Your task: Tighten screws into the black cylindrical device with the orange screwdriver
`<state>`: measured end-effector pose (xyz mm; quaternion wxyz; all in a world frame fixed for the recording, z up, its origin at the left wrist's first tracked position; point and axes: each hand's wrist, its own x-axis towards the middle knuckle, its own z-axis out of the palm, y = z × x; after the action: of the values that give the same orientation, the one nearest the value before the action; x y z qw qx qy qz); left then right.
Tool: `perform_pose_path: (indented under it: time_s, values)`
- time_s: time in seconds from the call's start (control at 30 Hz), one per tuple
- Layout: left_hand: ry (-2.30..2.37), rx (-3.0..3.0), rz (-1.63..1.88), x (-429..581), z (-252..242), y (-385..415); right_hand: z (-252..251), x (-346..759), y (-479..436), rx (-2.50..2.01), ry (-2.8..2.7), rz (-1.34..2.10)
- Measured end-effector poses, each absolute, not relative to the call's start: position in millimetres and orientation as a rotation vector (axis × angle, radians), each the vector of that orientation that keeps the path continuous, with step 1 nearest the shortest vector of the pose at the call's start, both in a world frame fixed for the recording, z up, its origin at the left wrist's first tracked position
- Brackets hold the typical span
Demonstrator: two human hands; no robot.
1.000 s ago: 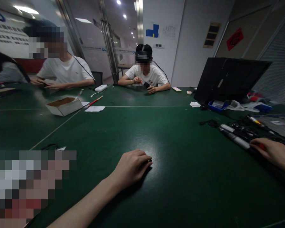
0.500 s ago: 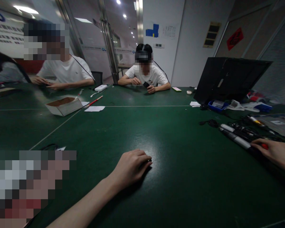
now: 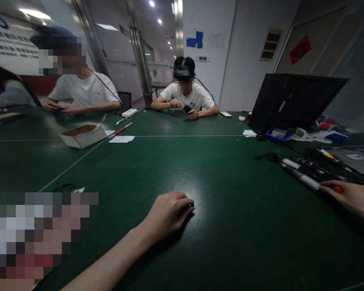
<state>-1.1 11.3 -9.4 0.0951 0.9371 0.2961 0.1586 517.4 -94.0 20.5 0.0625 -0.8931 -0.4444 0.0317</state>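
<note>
My left hand [image 3: 169, 212] rests on the green table [image 3: 224, 226] near the middle, fingers curled under into a loose fist around something small and dark that I cannot make out. My right hand [image 3: 350, 197] lies at the far right edge, fingers closed on a tool with a red handle end [image 3: 338, 188] and a silver-grey shaft [image 3: 303, 180]. That tool sits among a row of dark tools and cables [image 3: 315, 167].
A black laptop lid [image 3: 291, 101] stands at the right, with a blue tray [image 3: 277, 135] and papers beyond it. An open cardboard box [image 3: 82, 135] and a red pen [image 3: 121, 129] lie at left. Two people in white shirts sit across the table.
My right hand has slid slightly toward the right edge along the red-handled tool. My left hand has stayed put.
</note>
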Motion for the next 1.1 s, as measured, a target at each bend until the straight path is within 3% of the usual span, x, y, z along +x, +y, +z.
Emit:
perform_pose_path:
  time_s: [0.27, 0.63, 1.1]
  values:
    - [0.880, 2.790, 0.462, -1, -9, 12, 14, 503, -95, -2.612, -1.388, -0.084]
    - [0.918, 2.762, 0.436, 2, -1, 8, 8, 486, -77, -2.528, -1.610, 0.035]
    - [0.879, 2.795, 0.706, 2, 0, 2, 21, 305, -58, -1.834, -2.263, 0.277]
